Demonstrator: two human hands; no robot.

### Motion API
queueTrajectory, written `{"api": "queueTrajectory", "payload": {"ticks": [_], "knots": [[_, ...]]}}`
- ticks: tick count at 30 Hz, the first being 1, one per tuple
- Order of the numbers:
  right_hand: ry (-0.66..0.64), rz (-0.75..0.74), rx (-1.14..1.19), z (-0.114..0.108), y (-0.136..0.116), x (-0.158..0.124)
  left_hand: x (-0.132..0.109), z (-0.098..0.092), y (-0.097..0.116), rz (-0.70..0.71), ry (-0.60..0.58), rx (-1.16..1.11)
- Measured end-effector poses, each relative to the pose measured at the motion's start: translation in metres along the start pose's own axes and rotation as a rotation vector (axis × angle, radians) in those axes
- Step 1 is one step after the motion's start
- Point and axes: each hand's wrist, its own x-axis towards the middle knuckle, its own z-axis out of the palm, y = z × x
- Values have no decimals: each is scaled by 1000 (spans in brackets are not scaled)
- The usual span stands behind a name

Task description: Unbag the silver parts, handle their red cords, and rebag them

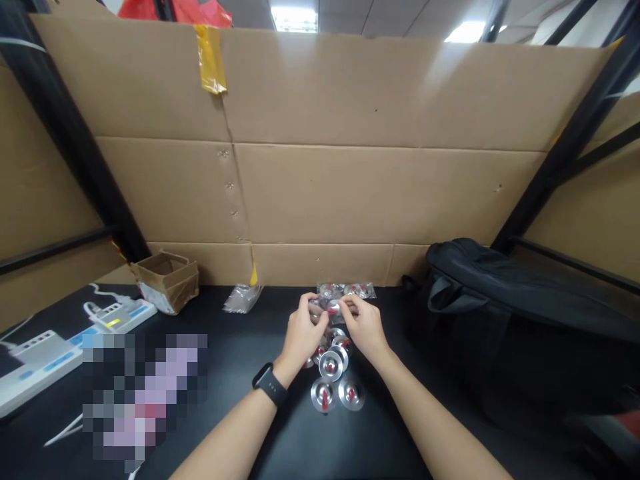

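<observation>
My left hand point(303, 332) and my right hand point(363, 325) meet over the black table, fingers pinched together on a small clear plastic bag point(330, 308) with a silver and red part inside. Under and in front of the hands lie several round silver discs with red centres point(331, 365). More clear bags of the same parts point(346, 290) lie just beyond the fingers. A black watch point(270, 384) sits on my left wrist.
A cardboard wall point(320, 153) closes off the back. A small open cardboard box point(166, 279) and white power strips point(60, 350) are at the left. An empty-looking plastic bag point(242, 297) lies near the wall. A black bag point(515, 313) fills the right side.
</observation>
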Motion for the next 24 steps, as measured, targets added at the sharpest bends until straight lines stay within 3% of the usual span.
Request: {"api": "queueTrajectory", "payload": {"ticks": [5, 8, 18, 24], "knots": [[20, 228, 330, -4, 4, 0, 8, -16, -21, -89, 13, -288], [15, 326, 457, -7, 7, 3, 10, -24, -22, -62, -9, -407], [15, 404, 625, -7, -7, 2, 7, -29, -9, 87, 7, -294], [-59, 337, 534, -7, 1, 1, 11, -32, -11, 158, -150, -110]]}}
